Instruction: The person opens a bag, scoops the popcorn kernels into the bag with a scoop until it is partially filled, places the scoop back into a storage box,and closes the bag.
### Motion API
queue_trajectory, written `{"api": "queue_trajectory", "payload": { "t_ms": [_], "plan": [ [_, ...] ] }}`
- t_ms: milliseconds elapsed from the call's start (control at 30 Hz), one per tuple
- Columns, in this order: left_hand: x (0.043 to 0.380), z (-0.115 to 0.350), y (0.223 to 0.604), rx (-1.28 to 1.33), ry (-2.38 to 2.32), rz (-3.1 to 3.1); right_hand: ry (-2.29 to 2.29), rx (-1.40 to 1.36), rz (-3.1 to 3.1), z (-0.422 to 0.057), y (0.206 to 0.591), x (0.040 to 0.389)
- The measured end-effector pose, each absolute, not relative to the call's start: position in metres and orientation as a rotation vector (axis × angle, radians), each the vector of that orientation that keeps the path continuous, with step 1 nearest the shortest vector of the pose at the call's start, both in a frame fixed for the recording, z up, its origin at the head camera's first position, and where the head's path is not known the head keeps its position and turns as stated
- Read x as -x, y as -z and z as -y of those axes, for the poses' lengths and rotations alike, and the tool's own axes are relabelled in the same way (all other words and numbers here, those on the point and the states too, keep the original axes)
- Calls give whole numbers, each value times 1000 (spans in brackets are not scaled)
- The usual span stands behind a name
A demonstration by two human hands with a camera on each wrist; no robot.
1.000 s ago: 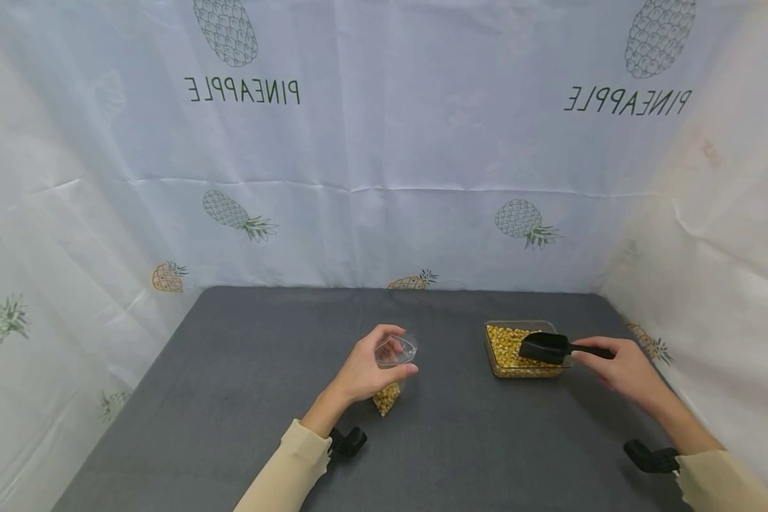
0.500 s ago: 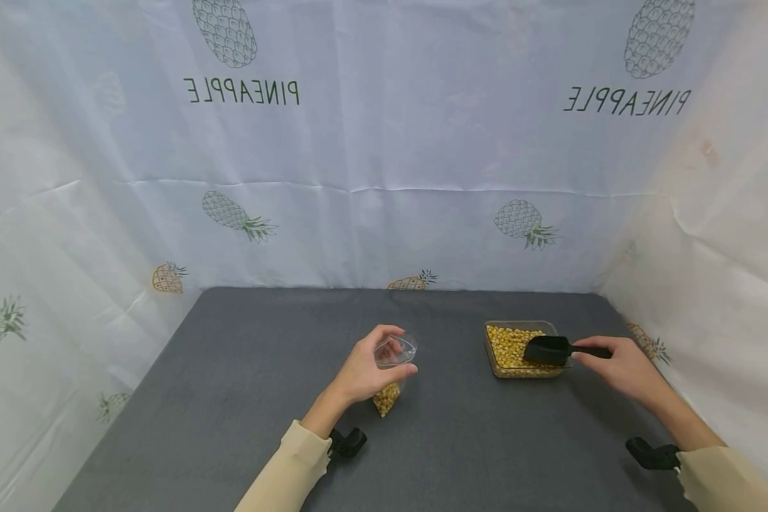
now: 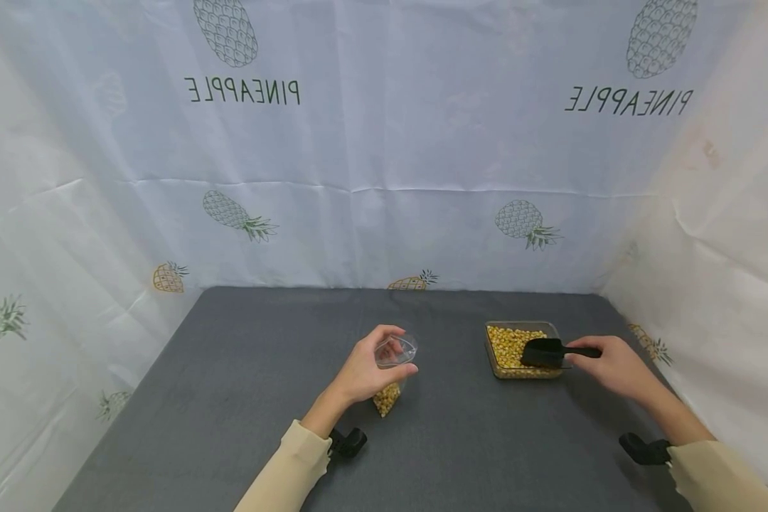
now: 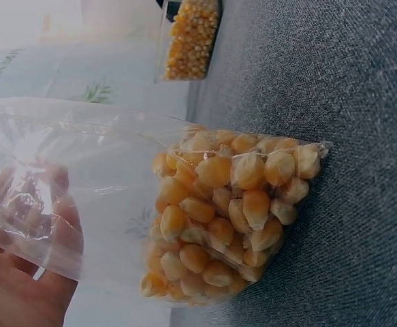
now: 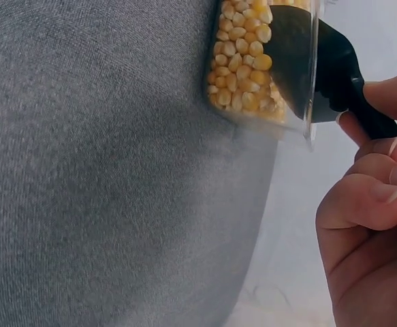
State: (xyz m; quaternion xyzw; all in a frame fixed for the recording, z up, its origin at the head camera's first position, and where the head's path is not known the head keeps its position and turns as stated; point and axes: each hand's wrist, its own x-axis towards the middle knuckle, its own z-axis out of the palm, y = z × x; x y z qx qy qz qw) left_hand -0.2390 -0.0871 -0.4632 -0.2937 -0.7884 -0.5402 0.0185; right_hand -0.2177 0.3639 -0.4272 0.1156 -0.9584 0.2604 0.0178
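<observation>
My left hand [image 3: 365,366] holds a clear plastic bag [image 4: 109,150] by its mouth, with thumb and fingers spread round the rim so it gapes. Corn kernels [image 4: 218,218] fill the bag's lower part, which reaches down to the grey cloth. My right hand [image 3: 617,366] grips the handle of a black scoop [image 3: 544,352]. The scoop's blade dips into a clear rectangular container [image 3: 491,359] of yellow corn kernels [image 3: 508,341], at its right side. In the right wrist view, the scoop [image 5: 344,61] crosses the container's rim and its tip is among the kernels.
A grey cloth-covered table [image 3: 262,398] lies under everything. Behind it hangs a pale curtain [image 3: 384,142] printed with pineapples, and more fabric [image 3: 736,235] closes off the right side. Black wrist mounts [image 3: 348,442] sit on both forearms.
The scoop has shifted slightly and lies lower in the kernels, while my right hand has moved a little left along with it. My left hand and the bag stay put.
</observation>
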Motion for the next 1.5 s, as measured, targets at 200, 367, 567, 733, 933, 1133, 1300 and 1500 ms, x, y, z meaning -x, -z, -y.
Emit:
{"api": "queue_trajectory", "payload": {
  "t_ms": [200, 367, 567, 733, 933, 1133, 1300, 1500],
  "plan": [
    [239, 87, 463, 911, 1681, 2452, -815, -382, 2962, -360, 430, 219],
    [238, 87, 463, 904, 1679, 2448, -840, -403, 2953, -359, 434, 221],
    [239, 87, 464, 904, 1672, 2453, -876, -403, 2942, -353, 441, 224],
    [238, 87, 464, 908, 1674, 2452, -922, -392, 2935, -350, 444, 226],
    [238, 87, 463, 912, 1684, 2449, -958, -376, 2931, -349, 445, 227],
    [239, 87, 463, 908, 1687, 2452, -972, -352, 2937, -349, 446, 227],
    [238, 88, 463, 912, 1692, 2452, -966, -326, 2933, -348, 449, 225],
    [238, 87, 463, 909, 1696, 2451, -987, -283, 2912, -350, 453, 222]
  ]
}}
